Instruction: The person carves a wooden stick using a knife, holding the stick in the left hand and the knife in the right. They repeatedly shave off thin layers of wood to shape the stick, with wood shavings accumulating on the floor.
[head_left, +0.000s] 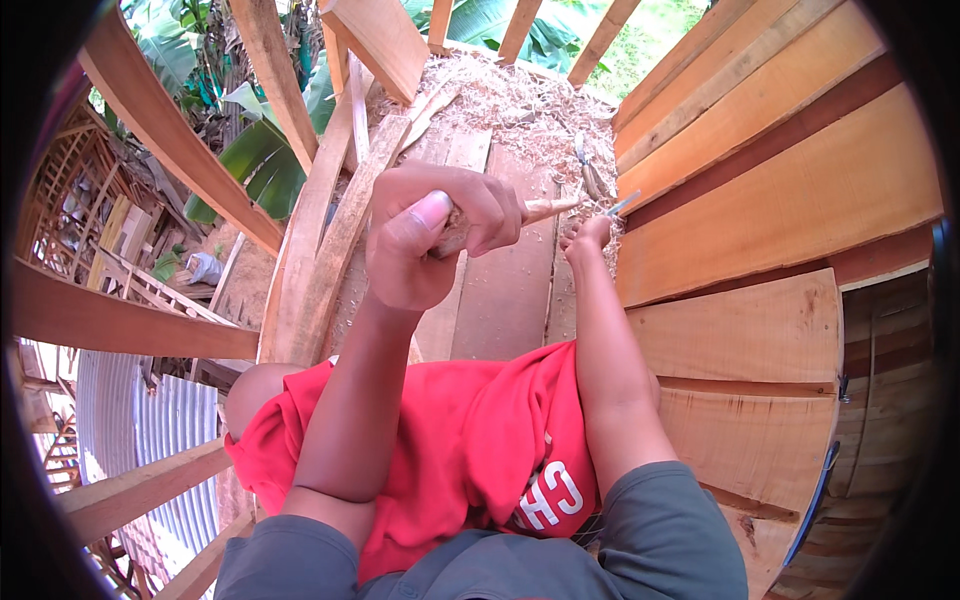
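Raised in front of me, my left hand point(430, 230) is closed around a wooden stick point(550, 208). The stick's pale, whittled end points right, toward my other hand. Lower and farther right, my right hand point(588, 238) is closed on a knife; its thin bluish-grey blade point(623, 203) sticks out up and to the right. The knife's handle is hidden in my fingers. The blade and the stick's tip look close together, but I cannot tell whether they touch.
Curly wood shavings point(500, 95) cover the far part of the plank floor point(508, 270). A tool with a shiny end point(590, 170) lies among them. Board walls point(760, 210) rise at right. Loose timbers point(345, 225) lean at left, beside an open frame point(170, 140) with plants beyond.
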